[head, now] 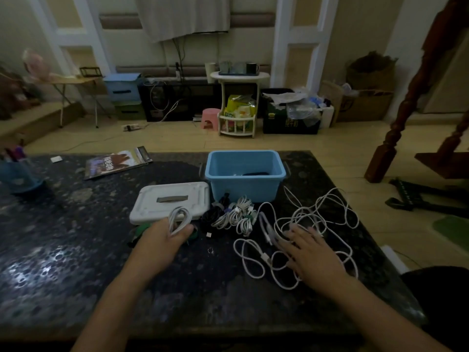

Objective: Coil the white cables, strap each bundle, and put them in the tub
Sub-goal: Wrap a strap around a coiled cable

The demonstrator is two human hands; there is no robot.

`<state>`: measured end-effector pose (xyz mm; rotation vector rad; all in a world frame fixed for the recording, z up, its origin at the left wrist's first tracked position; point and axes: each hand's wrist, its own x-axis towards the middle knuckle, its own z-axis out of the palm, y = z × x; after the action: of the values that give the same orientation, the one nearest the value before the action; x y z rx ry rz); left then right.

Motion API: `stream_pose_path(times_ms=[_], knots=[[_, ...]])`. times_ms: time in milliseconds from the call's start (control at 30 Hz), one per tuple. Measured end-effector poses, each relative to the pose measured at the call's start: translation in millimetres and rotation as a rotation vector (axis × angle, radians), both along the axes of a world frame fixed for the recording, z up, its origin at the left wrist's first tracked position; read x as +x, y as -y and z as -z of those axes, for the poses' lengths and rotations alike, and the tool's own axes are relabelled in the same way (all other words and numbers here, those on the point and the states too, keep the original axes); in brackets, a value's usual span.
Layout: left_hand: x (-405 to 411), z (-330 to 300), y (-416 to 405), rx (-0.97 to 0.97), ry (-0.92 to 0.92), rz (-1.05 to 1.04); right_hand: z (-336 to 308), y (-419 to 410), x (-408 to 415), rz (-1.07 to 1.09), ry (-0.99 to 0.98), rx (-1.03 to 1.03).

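My left hand (165, 238) grips a coiled white cable (179, 219) just in front of the white tub lid (170, 200). Green straps (142, 229) lie under and beside that hand. My right hand (311, 252) rests flat, fingers spread, on a tangle of loose white cables (322, 219) at the right of the dark table. Between the hands lies a pile of bundled white cables (237, 215) with a black bundle (212, 217) beside it. The blue tub (245, 174) stands behind the pile, with something dark at its bottom.
A magazine (118, 162) lies at the back left of the table, and a blue pen holder (19, 174) stands at the far left. The table's right edge (368, 224) runs close to the loose cables. A wooden stair post (396, 118) rises at the right.
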<state>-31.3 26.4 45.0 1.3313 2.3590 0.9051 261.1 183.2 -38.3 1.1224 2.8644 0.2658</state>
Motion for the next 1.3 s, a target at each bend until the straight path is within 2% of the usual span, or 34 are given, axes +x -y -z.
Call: stream_pose_path(times_ms=[100,267,367,467,533,633,733,1000,1300], knots=[[-1.3,2.5,-1.4,-0.051,-0.015,-0.015,-8.3,-18.5,7.0,0.086,-0.053,-0.172],[-4.8,5.7,1.9,-0.064,-0.024,-0.035,-37.9,-17.6,-5.3,0.096,-0.188,-0.295],[-14.6,7.9,9.8,-0.057,-0.015,-0.049,-59.5,-9.8,-18.8,0.154,-0.291,-0.283],[-25.9,10.3,19.5,-0.056,-0.006,-0.074,-66.8,0.4,-36.7,0.153,-0.453,-0.166],[-34.8,12.0,26.7,-0.069,-0.002,-0.118,-66.7,8.7,-53.5,0.116,-0.546,-0.086],[-50.0,13.9,38.1,-0.071,-0.008,-0.191,-65.5,21.0,-85.1,0.002,-0.579,-0.065],[-58.2,13.9,47.4,-0.049,0.003,-0.227,-62.5,35.3,-118.2,-0.088,-0.543,-0.129],[-92.5,35.5,80.4,-0.048,0.036,-0.269,-14.1,62.2,-202.3,-0.159,-0.217,-0.371],[-112.9,47.4,99.7,-0.069,0.028,-0.292,18.0,54.8,-233.3,-0.090,-0.161,-0.309]])
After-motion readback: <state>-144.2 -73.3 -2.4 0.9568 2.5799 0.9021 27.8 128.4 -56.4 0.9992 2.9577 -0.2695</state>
